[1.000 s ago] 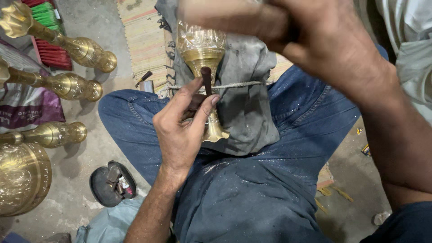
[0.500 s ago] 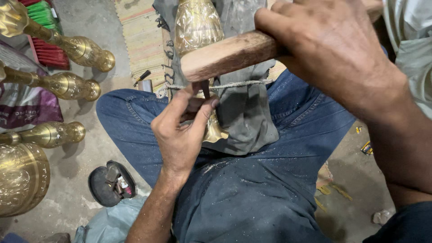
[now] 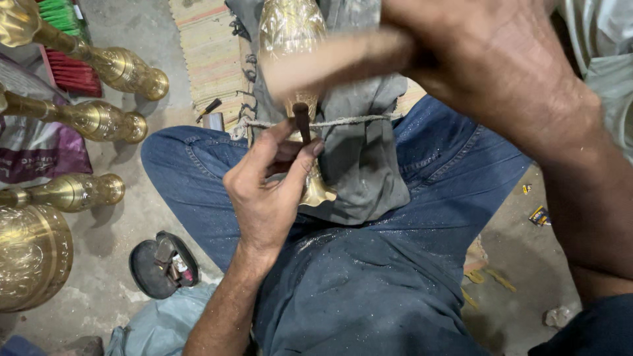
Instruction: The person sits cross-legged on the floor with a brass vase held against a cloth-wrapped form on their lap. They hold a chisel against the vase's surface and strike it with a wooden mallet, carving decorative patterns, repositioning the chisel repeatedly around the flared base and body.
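Light is soft & kinda dim, w/ small shadows by the brass vases (image 3: 99, 118) on the floor. Bright shine on the brass piece (image 3: 290, 29) up top. The right hand (image 3: 488, 59) & wooden handle (image 3: 336, 62) are blurry. The rest looks sharp.

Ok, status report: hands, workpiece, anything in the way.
Left hand pinching dark punch against brass piece. Right hand gripping wooden mallet, blurred. Grey cloth roped around piece. Nothing blocking.

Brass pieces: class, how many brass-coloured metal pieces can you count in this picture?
5. Three slim brass stems lie at left: top, middle, lower. A round brass vessel sits bottom left. One brass piece rests on the lap, partly cloth-wrapped. Others may lie out of view.
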